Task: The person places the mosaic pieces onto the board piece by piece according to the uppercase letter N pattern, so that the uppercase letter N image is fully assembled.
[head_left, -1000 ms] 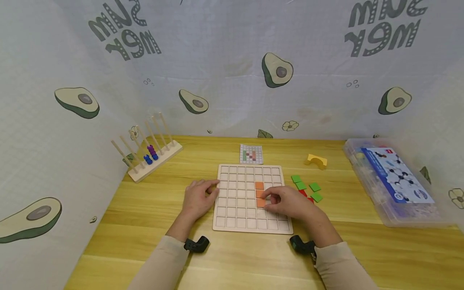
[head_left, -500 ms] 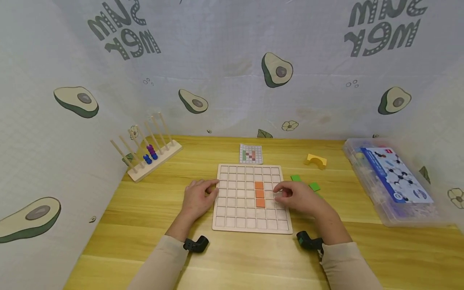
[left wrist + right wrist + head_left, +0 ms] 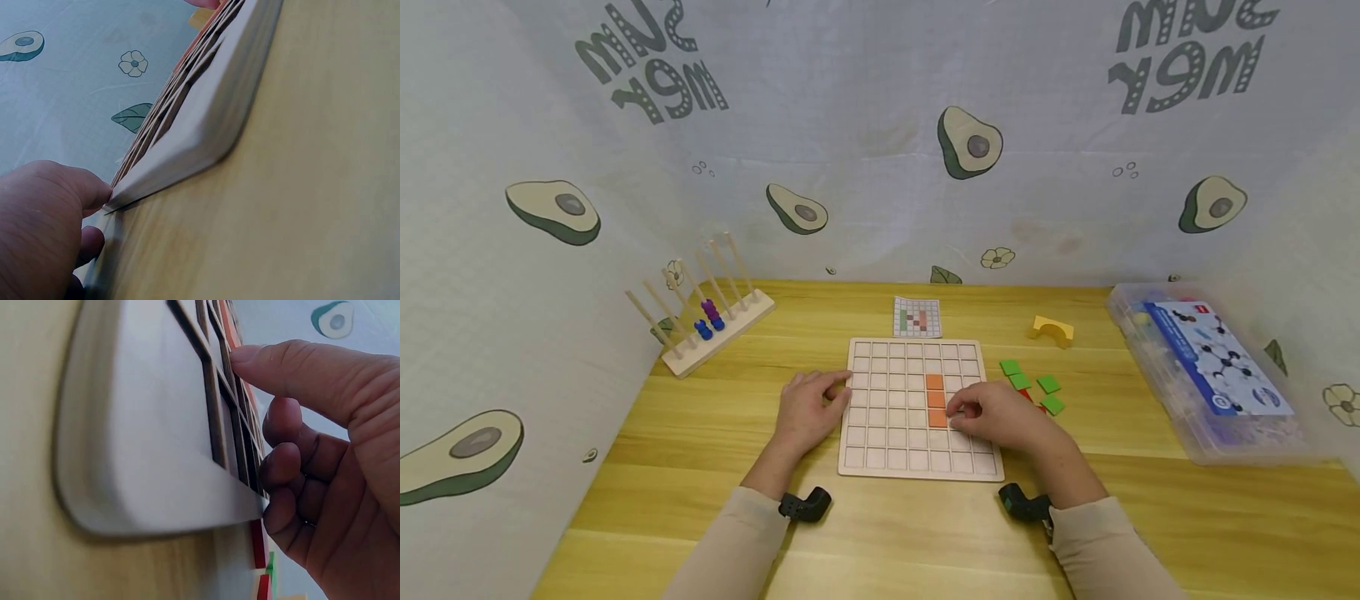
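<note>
A pale wooden grid board (image 3: 917, 462) lies flat on the table. Three orange square tiles (image 3: 936, 399) fill neighbouring cells of one column right of its middle. My left hand (image 3: 807, 412) rests on the table, its fingertips touching the board's left edge. Over the right part of the board is my right hand (image 3: 1000, 414), thumb and fingertips just beside the lower orange tiles. In the right wrist view its thumb (image 3: 300, 365) reaches the grid near the orange, the other fingers loosely bent, and no tile shows between them. Green tiles (image 3: 1048, 383) and partly hidden red tiles (image 3: 1025, 394) lie to the right.
Behind the board lies a printed pattern card (image 3: 917, 317). A yellow arch block (image 3: 1052, 331) stands at the back right, left of a clear plastic case (image 3: 1217, 367). At the back left is a wooden peg rack (image 3: 722, 333) with blue and purple beads.
My right hand moved rightward off the orange tiles, over the board's right edge, then came back left beside them. The left hand and the tiles stayed in place.
</note>
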`<state>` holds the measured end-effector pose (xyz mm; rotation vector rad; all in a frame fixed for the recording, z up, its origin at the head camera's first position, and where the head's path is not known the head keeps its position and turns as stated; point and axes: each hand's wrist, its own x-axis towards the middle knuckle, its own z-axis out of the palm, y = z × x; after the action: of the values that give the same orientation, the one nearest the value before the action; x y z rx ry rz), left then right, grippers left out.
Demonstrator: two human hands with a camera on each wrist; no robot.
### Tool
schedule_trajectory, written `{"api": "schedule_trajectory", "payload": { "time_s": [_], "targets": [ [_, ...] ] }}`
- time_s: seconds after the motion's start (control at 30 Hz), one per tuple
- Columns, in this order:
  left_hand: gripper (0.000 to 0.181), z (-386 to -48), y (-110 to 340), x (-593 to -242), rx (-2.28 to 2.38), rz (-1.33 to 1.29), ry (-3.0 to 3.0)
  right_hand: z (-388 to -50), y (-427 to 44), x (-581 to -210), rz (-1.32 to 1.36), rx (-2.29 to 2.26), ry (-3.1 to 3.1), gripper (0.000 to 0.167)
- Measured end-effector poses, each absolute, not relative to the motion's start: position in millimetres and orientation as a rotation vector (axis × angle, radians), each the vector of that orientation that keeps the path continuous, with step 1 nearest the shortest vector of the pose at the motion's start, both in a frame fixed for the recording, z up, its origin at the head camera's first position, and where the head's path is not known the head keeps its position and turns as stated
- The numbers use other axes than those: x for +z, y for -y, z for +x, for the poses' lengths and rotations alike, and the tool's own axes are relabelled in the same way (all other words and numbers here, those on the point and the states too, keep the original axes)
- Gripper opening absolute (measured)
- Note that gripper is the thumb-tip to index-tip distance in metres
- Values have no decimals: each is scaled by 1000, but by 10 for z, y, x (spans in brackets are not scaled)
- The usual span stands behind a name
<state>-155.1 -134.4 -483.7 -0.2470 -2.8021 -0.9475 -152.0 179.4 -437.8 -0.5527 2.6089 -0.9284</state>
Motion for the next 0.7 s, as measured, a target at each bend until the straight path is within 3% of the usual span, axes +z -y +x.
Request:
{"api": "schedule_trajectory", "payload": {
  "time_s": [0.7],
  "targets": [
    [29, -1545, 1337, -4830, -936, -254, 2803, -1649, -2412, -4391, -229, -950, -2682, 32]
  ]
}}
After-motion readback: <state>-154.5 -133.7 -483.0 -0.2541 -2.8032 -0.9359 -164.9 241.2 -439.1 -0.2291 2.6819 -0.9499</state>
